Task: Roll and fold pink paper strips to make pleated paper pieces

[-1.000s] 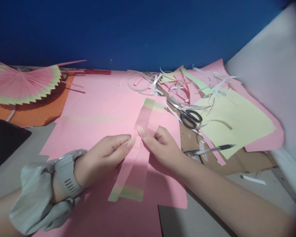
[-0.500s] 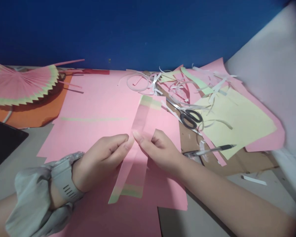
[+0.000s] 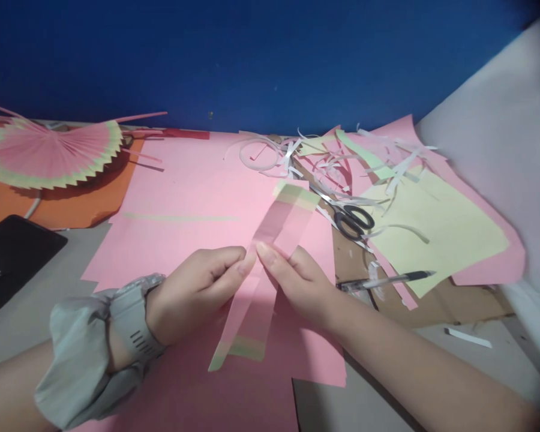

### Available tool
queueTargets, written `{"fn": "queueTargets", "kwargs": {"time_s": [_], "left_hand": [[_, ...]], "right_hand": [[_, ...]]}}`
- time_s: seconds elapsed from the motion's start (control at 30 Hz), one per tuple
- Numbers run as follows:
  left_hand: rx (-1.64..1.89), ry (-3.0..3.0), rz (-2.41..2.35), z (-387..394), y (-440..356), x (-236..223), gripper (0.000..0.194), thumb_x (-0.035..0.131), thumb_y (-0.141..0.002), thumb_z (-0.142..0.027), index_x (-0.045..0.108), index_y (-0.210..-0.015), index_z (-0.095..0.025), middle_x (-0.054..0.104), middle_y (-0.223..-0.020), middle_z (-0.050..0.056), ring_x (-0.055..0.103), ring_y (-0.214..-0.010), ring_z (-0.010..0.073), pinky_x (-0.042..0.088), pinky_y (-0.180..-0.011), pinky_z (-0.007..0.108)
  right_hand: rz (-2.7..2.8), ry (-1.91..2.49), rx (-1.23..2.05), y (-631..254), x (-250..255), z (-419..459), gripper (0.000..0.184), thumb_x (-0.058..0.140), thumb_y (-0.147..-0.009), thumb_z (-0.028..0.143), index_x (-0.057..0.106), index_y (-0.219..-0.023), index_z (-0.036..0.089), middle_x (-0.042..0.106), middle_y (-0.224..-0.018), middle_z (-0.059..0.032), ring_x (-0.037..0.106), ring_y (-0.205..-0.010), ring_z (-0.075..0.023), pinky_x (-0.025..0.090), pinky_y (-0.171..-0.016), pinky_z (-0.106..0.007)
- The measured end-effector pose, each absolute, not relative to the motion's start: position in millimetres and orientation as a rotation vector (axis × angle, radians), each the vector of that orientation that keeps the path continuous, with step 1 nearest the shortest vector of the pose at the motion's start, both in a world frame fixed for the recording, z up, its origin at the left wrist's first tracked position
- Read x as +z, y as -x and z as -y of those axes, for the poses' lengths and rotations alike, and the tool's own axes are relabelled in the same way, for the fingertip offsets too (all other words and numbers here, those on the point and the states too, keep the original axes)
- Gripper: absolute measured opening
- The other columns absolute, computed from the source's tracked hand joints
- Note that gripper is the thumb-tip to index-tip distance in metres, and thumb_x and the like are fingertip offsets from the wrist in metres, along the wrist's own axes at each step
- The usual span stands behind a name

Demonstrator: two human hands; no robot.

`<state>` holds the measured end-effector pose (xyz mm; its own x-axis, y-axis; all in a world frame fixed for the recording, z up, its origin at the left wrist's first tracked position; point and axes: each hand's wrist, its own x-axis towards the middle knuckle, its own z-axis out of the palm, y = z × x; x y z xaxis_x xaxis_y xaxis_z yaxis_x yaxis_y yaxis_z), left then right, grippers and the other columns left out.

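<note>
Both my hands pinch a folded strip of pink paper [image 3: 280, 219] with green and yellow bands at its two ends. My left hand [image 3: 207, 282] is closed on its left edge, thumb on top, and wears a grey watch and a scrunchie at the wrist. My right hand [image 3: 299, 282] grips the right side near the middle, its thumb tip close to the left thumb. The strip's upper and lower ends fan apart from the pinched middle. Under the hands lie large pink paper sheets [image 3: 180, 180]; one has a thin green line across it.
A pleated pink, yellow and green paper fan [image 3: 58, 156] lies on orange paper [image 3: 117, 198] at left, near a black phone [image 3: 22, 252]. To the right are scissors [image 3: 353, 221], a pen [image 3: 387, 280], pale yellow paper [image 3: 445, 228] and paper scraps [image 3: 400, 168]. A blue wall [image 3: 270, 60] stands behind.
The strip's upper end has spread wider and swung to the right. Both hands keep their pinch near the middle. The whole view has shifted slightly.
</note>
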<state>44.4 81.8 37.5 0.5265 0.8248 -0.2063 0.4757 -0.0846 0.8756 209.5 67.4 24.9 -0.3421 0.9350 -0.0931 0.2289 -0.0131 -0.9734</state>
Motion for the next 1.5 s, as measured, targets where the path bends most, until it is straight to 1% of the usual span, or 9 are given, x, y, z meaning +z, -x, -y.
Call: {"fn": "queueTargets", "kwargs": {"time_s": [0.13,0.23,0.4,0.57,0.7,0.87,1.1,1.27,1.5], "left_hand": [[0.394,-1.809,-1.042,-80.2,-42.8,36.5,0.036,0.029,-0.091,-0.041,0.033,-0.062,-0.02,0.031,-0.061,-0.005,0.032,-0.057,0.0101,0.031,-0.054,0.022],[0.396,-1.84,-1.056,-79.3,-42.0,35.7,0.036,0.027,-0.092,-0.04,0.04,-0.065,-0.019,0.036,-0.061,-0.004,0.036,-0.058,0.0102,0.033,-0.055,0.022],[0.406,-1.814,-1.024,-80.3,-42.6,34.4,0.037,0.026,-0.093,-0.039,0.05,-0.074,-0.018,0.05,-0.069,-0.003,0.046,-0.067,0.012,0.039,-0.064,0.023],[0.452,-1.812,-1.086,-81.6,-42.0,31.6,0.034,0.029,-0.092,-0.035,0.05,-0.073,-0.017,0.051,-0.068,-0.002,0.047,-0.065,0.0124,0.04,-0.062,0.023],[0.496,-1.807,-1.112,-81.0,-41.0,30.0,0.031,0.031,-0.091,-0.034,0.049,-0.071,-0.018,0.051,-0.066,-0.003,0.047,-0.064,0.0122,0.039,-0.061,0.023],[0.49,-1.714,-1.072,-79.5,-41.2,31.1,0.037,0.029,-0.093,-0.038,0.043,-0.063,-0.02,0.05,-0.058,-0.003,0.053,-0.076,0.0156,0.041,-0.068,0.024],[0.6,-1.848,-1.088,-79.4,-42.1,33.2,0.027,0.034,-0.091,-0.029,0.046,-0.068,-0.019,0.053,-0.064,-0.004,0.047,-0.059,0.0102,0.036,-0.055,0.02],[0.58,-1.817,-1.096,-78.9,-40.0,31.8,0.032,0.033,-0.092,-0.032,0.042,-0.064,-0.02,0.048,-0.052,-0.006,0.044,-0.051,0.0092,0.035,-0.052,0.019],[0.567,-1.611,-1.028,-79.8,-40.0,30.3,0.033,0.032,-0.094,-0.036,0.044,-0.067,-0.02,0.045,-0.045,-0.008,0.043,-0.045,0.0088,0.035,-0.049,0.02]], "right_hand": [[1.556,1.206,1.482,-209.8,23.0,-69.6,0.045,0.04,-0.088,0.05,0.025,-0.058,0.021,0.019,-0.059,0.0042,0.021,-0.054,-0.0096,0.021,-0.048,-0.024],[1.574,1.248,1.488,-210.4,20.7,-68.7,0.044,0.043,-0.087,0.051,0.032,-0.058,0.02,0.019,-0.058,0.0044,0.021,-0.054,-0.0094,0.021,-0.049,-0.024],[1.575,1.284,1.49,-211.7,19.0,-65.4,0.042,0.041,-0.089,0.047,0.034,-0.059,0.019,0.019,-0.058,0.0044,0.02,-0.053,-0.0089,0.02,-0.048,-0.024],[1.58,1.161,1.556,-211.1,20.3,-69.0,0.035,0.042,-0.09,0.044,0.049,-0.068,0.017,0.03,-0.062,0.0034,0.031,-0.058,-0.0091,0.029,-0.053,-0.022],[1.625,1.15,1.554,-210.6,23.0,-71.2,0.038,0.042,-0.089,0.044,0.05,-0.064,0.017,0.032,-0.058,0.004,0.034,-0.056,-0.0092,0.031,-0.052,-0.022],[1.624,1.116,1.588,-210.2,26.1,-71.3,0.042,0.04,-0.089,0.047,0.056,-0.064,0.018,0.044,-0.054,0.0021,0.045,-0.06,-0.0133,0.04,-0.057,-0.026],[1.568,1.12,1.623,-208.8,23.7,-68.4,0.037,0.048,-0.085,0.049,0.061,-0.073,0.016,0.053,-0.06,0.001,0.053,-0.067,-0.0148,0.043,-0.061,-0.026],[1.555,1.116,1.665,-208.1,27.5,-67.9,0.037,0.05,-0.083,0.05,0.062,-0.072,0.017,0.051,-0.057,0.0023,0.051,-0.059,-0.0124,0.041,-0.055,-0.024],[1.607,1.136,1.64,-211.1,25.4,-69.3,0.039,0.053,-0.082,0.049,0.058,-0.06,0.018,0.046,-0.048,0.003,0.049,-0.054,-0.0125,0.041,-0.053,-0.024]]}}
